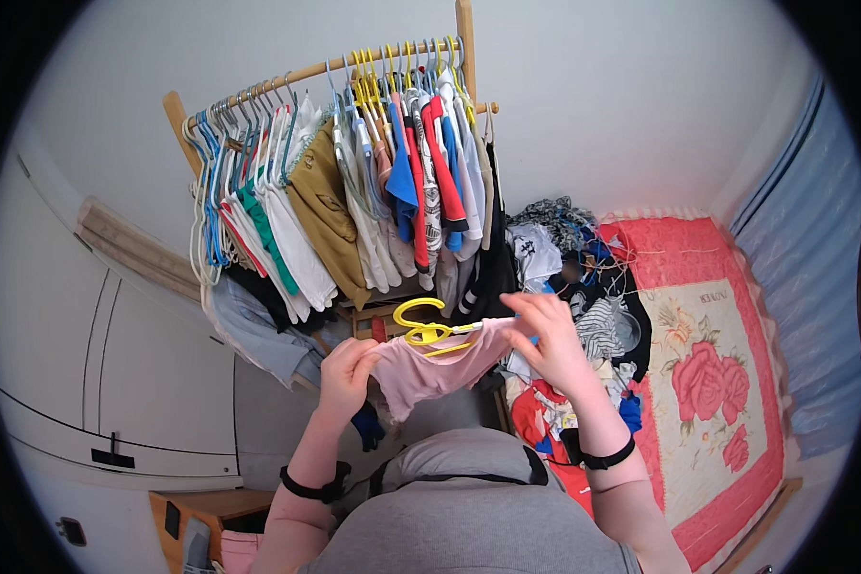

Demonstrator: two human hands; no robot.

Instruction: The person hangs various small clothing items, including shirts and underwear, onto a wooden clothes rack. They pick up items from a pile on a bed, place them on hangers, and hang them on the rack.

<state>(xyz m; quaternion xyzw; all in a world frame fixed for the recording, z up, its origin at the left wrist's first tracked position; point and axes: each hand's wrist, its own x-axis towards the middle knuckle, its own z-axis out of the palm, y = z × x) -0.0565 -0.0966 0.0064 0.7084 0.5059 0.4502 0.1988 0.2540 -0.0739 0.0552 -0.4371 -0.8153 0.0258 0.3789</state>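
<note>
A small pale pink garment [430,377] is spread between my hands, with a yellow plastic hanger [425,332] inside its neck opening and the hook standing out above. My left hand [348,373] pinches the garment's left shoulder between thumb and fingers. At the other shoulder my right hand [545,341] has its thumb and fingers apart; whether the fingertips touch the cloth I cannot tell. Beyond my hands, a wooden clothes rack [301,74] bears many garments, such as an olive-brown top [326,215], on yellow, blue, grey and white hangers.
On the right, a heap of mixed clothes [603,330] lies on a bed with a red and cream floral cover [717,316]. A blue curtain [811,287] hangs at the far right. White cabinet doors [165,373] stand on the left, and a wooden cabinet [219,502] is at the lower left.
</note>
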